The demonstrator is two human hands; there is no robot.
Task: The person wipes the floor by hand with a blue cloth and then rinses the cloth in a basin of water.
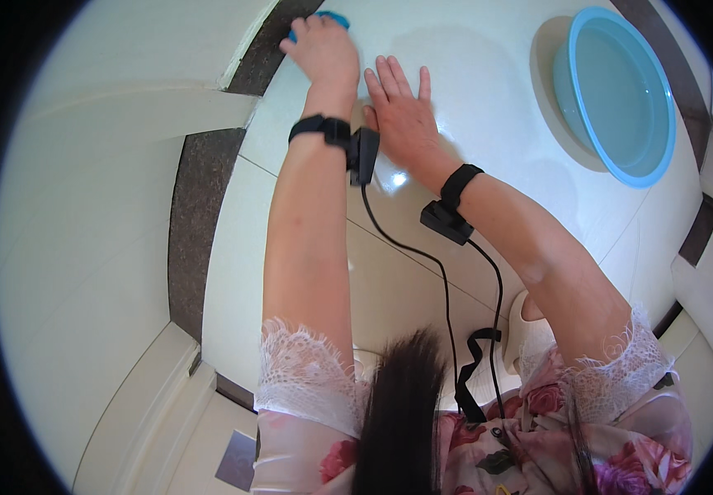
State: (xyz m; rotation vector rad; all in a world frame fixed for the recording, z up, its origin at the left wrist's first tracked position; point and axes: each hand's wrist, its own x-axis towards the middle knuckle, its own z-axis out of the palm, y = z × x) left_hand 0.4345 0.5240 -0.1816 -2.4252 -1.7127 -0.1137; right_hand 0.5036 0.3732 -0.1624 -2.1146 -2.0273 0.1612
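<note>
My left hand point(325, 52) reaches to the upper left and presses a blue cloth point(338, 18) against the dark baseboard where it meets the floor. Most of the cloth is hidden under the fingers. To the right of it, my right hand point(403, 114) lies palm down on the glossy tiled floor point(480, 74), fingers spread, holding nothing. A light blue plastic basin point(626, 99) with water in it stands on the floor at the upper right, apart from both hands. Each wrist wears a black strap with a small black device and a cable.
A dark baseboard point(202, 216) runs along the white wall point(96, 185) on the left, with a wall corner jutting out. Another dark baseboard point(678, 68) passes behind the basin. Black cables point(446, 297) hang between my arms, above my light-coloured shoes point(527, 328).
</note>
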